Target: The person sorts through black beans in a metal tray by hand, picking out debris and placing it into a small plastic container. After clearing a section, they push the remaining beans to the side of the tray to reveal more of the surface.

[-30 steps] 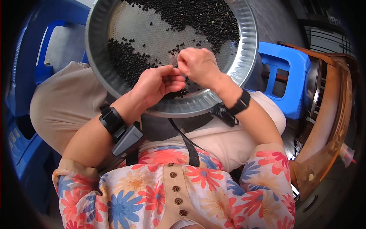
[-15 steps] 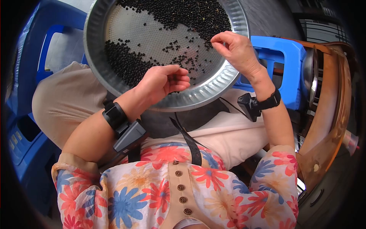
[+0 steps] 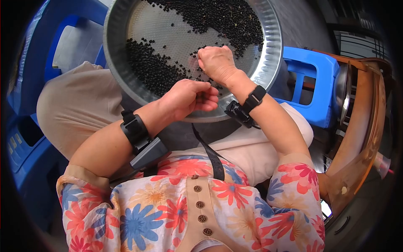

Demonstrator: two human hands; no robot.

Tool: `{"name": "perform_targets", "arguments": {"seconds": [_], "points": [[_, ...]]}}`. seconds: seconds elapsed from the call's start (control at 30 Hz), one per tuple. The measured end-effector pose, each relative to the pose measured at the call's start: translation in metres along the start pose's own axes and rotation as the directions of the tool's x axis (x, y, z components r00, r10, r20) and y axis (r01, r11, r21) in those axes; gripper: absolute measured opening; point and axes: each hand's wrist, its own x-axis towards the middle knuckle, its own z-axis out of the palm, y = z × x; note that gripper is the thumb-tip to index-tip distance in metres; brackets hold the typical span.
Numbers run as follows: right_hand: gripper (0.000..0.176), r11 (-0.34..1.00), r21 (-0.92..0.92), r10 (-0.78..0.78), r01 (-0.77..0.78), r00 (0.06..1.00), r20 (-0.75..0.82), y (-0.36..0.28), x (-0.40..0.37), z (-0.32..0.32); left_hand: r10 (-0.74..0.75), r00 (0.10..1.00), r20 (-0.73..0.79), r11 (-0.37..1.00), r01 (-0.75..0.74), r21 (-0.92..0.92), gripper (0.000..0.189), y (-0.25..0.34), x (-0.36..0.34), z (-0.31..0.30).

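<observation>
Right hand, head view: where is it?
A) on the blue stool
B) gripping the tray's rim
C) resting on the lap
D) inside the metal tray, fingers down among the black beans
D: the right hand sits inside the metal tray, fingers curled down onto the perforated floor among scattered black beans, clear of the rim.

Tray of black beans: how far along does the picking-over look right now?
Looks partway. Probably done: a pile of beans sits apart at the near-left of the tray. In hand: the right hand picks at scattered beans mid-tray; the left hand is curled, contents hidden. Remaining: the big far pile.
</observation>
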Motion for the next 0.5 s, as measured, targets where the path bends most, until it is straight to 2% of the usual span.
{"name": "perform_targets", "arguments": {"seconds": [0.17,0.23,0.27,0.33,0.4,0.47,0.5], "points": [[0.011,0.999,0.031,-0.006,0.007,0.999,-0.036,0.005,0.001,0.001,0.016,1.0,-0.024,1.0,-0.017,-0.01,0.027,0.003,0.003,-0.004],[0.012,0.968,0.237,0.102,-0.087,0.993,-0.051,0.014,-0.007,-0.002,0.038,0.998,-0.057,0.999,-0.039,-0.011,0.027,0.003,0.004,-0.005],[0.012,0.968,0.237,0.101,-0.086,0.994,-0.051,0.016,-0.012,-0.007,0.059,0.994,-0.089,0.998,-0.061,-0.012,0.027,0.003,0.005,-0.005],[0.012,0.873,0.478,0.183,-0.097,0.974,-0.137,0.013,-0.027,-0.021,0.078,0.99,-0.117,0.996,-0.083,-0.036,0.027,0.005,0.008,-0.01],[0.01,0.831,0.557,0.147,-0.007,0.967,-0.207,-0.001,-0.041,-0.025,0.096,0.986,-0.136,0.993,-0.104,-0.051,0.027,0.005,0.012,-0.014],[0.009,0.883,0.466,-0.003,0.06,0.992,-0.124,-0.016,-0.052,-0.028,0.186,0.97,-0.158,0.976,-0.2,-0.083,0.026,0.004,0.016,-0.012],[0.009,0.886,0.461,0.008,0.051,0.992,-0.126,-0.018,-0.054,-0.028,0.174,0.972,-0.158,0.977,-0.191,-0.099,0.025,0.005,0.016,-0.008]]}}
